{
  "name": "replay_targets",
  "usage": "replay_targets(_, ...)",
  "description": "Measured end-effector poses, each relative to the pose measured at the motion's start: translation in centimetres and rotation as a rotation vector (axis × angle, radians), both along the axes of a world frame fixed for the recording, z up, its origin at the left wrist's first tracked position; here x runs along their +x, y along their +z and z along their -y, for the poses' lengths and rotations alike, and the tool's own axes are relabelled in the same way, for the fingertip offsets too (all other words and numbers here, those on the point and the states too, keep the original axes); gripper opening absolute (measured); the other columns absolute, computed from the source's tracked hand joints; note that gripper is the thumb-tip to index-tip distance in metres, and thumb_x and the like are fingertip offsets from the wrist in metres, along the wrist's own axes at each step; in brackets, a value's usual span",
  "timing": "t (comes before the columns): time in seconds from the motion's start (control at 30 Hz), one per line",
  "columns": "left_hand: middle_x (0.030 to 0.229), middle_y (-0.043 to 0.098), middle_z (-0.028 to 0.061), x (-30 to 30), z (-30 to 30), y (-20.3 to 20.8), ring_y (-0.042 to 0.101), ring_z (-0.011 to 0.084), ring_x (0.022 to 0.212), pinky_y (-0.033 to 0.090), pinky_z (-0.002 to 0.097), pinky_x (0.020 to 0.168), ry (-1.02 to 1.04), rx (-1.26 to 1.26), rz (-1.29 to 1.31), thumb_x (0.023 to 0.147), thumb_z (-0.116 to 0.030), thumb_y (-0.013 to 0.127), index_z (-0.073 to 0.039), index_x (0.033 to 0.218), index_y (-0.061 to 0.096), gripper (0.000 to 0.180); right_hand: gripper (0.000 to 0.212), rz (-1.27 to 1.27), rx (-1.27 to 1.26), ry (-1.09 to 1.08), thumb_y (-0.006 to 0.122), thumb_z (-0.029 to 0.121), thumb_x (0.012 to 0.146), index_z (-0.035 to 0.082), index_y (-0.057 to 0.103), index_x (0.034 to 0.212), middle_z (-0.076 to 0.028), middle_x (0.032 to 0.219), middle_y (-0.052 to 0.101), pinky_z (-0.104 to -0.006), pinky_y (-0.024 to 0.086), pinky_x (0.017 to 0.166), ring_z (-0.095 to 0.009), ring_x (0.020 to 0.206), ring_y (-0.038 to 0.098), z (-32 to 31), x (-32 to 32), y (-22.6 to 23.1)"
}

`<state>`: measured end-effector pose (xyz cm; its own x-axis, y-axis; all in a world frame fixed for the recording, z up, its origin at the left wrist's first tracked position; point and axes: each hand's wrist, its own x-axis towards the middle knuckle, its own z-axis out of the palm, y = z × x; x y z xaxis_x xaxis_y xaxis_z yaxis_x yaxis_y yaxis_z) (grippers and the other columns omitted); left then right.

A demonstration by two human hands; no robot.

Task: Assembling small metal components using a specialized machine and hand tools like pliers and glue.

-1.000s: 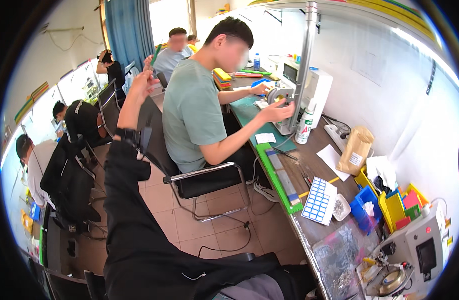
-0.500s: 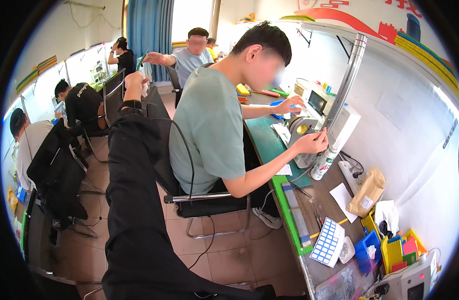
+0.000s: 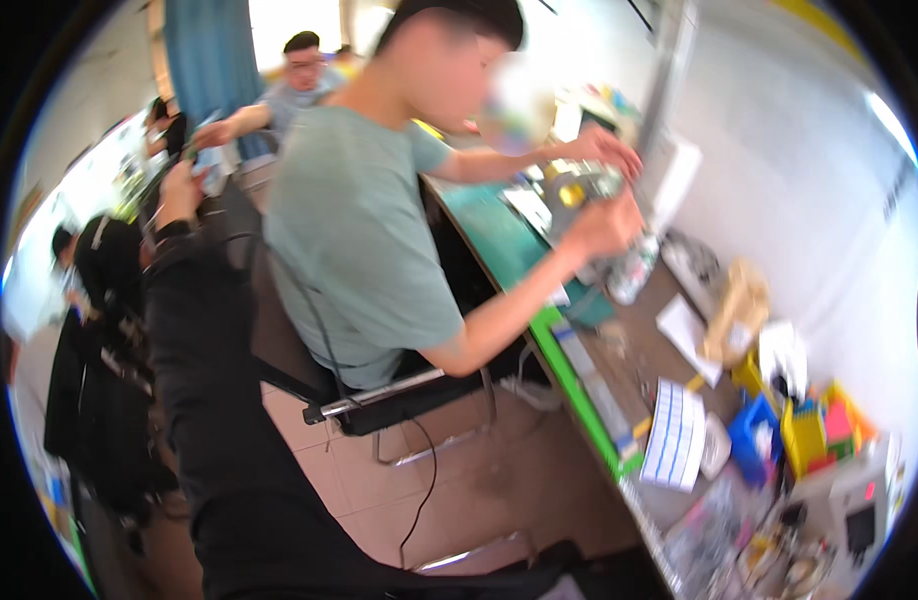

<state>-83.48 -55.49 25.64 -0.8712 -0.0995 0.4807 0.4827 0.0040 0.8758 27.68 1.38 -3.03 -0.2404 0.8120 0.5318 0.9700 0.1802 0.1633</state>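
My left arm, in a black sleeve (image 3: pixel 204 370), stretches away toward the far left. At its end my left hand (image 3: pixel 179 192) looks closed, its fingers smeared by motion. A small green piece (image 3: pixel 189 153) shows just above it, between my hand and the reaching hand (image 3: pixel 215 134) of a person at the back. Beside my hand hangs a pale, whitish thing (image 3: pixel 211 178), too blurred to name. I cannot make out what my fingers hold. My right hand is out of view.
A person in a grey-green shirt (image 3: pixel 349 220) sits close by at the bench (image 3: pixel 619 350), both hands raised near a small machine. A chair (image 3: pixel 379 395) stands behind them. On the bench are a blue-and-white sheet (image 3: pixel 674 433), a paper bag (image 3: pixel 736 310) and blue and yellow bins (image 3: pixel 755 437).
The view has swung, shifting the scene leftward and blurring it. My left hand stays stretched out close to the other person's hand. The seated person's two hands have come closer together.
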Motion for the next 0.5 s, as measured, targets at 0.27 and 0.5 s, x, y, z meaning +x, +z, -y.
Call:
replay_targets(0.27,0.093,0.065,-0.0005,-5.9,4.5,-2.1,0.057,0.0100,0.074,0.045,0.0227,0.065,0.015,-0.447,0.041,0.099,-0.022,0.052,-0.005,0.110,0.068,0.026,0.044,-0.217,-0.119,0.092,0.052,0.014,0.097,0.001,0.048,0.139,-0.020,0.131,0.056,-0.0437,0.038,0.106,-0.037,0.121,0.053,-2.5,3.5,-2.8)
replay_targets(0.5,0.086,0.060,0.0000,-2.5,1.1,3.4,0.052,0.0105,0.069,0.042,0.0254,0.062,0.086,-0.362,-0.277,0.100,-0.025,0.053,-0.006,0.106,0.065,0.023,0.047,-0.191,-0.162,0.102,0.054,0.005,0.090,0.004,0.050,0.137,-0.019,0.118,0.056,-0.0435,0.041,0.097,-0.036,0.108,0.055,-0.1,2.5,-0.3)
